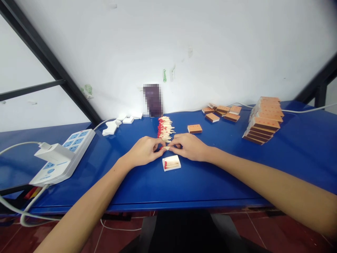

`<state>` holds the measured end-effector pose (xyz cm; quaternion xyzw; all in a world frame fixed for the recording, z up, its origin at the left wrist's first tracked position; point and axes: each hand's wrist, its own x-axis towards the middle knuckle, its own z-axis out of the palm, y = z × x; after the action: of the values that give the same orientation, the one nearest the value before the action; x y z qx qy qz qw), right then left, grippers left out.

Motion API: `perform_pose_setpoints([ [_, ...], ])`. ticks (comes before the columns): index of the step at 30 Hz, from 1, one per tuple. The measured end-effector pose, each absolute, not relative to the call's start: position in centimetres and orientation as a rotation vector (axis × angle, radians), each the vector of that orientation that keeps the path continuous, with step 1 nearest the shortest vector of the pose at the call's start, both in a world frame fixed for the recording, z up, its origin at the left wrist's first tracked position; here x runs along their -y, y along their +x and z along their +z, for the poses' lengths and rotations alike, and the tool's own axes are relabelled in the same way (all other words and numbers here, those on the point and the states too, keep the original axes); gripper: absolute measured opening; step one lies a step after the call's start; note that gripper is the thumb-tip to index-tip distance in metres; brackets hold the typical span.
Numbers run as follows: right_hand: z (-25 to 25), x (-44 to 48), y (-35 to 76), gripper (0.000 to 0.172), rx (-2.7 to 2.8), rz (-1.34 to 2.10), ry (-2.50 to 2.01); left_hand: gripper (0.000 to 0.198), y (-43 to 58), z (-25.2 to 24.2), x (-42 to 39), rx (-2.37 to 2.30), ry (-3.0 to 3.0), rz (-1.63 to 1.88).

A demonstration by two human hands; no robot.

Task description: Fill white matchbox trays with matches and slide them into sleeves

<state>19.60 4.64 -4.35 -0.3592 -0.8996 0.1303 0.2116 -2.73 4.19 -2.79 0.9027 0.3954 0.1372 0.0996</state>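
Several matches (166, 148) are pinched between my left hand (145, 150) and my right hand (190, 146), low over the blue table. My left fingers close on the red-headed end, my right fingers on the bare end. Just beyond my fingertips lies a long pile of red-headed matches (165, 128), heads to the left. Nearer to me is a white matchbox tray (179, 165) with a few matches lying in it, heads to the left. An orange matchbox sleeve (195, 129) rests beyond my right hand.
Stacked matchboxes (264, 121) stand at the right, with several loose matchboxes (223, 110) at the back. White trays (112, 127) lie at the back left. A power strip (65, 158) with a plugged-in charger and cables occupies the left. A pixelated dark object (154, 100) leans on the wall.
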Motion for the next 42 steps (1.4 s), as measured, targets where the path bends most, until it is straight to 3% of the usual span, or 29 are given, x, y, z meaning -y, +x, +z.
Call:
perform_pose_setpoints([
  [7, -4.3, -4.2, 19.3, 0.019, 2.478, 0.37, -1.02, 0.031, -2.9, -2.4, -4.1, -1.042, 2.871, 0.391],
  [15, -3.8, -3.5, 19.2, 0.031, 2.59, 0.183, -1.105, 0.027, -2.7, -2.2, -3.7, -1.082, 2.805, 0.371],
  [26, -3.5, -3.8, 18.8, 0.026, 2.645, 0.105, -1.15, 0.029, -2.0, -2.9, -3.4, -1.217, 3.053, 0.095],
  [42, -3.4, -4.0, 18.7, 0.02, 2.736, 0.084, -1.161, 0.027, -2.2, -2.3, -3.3, -1.213, 2.918, 0.113],
])
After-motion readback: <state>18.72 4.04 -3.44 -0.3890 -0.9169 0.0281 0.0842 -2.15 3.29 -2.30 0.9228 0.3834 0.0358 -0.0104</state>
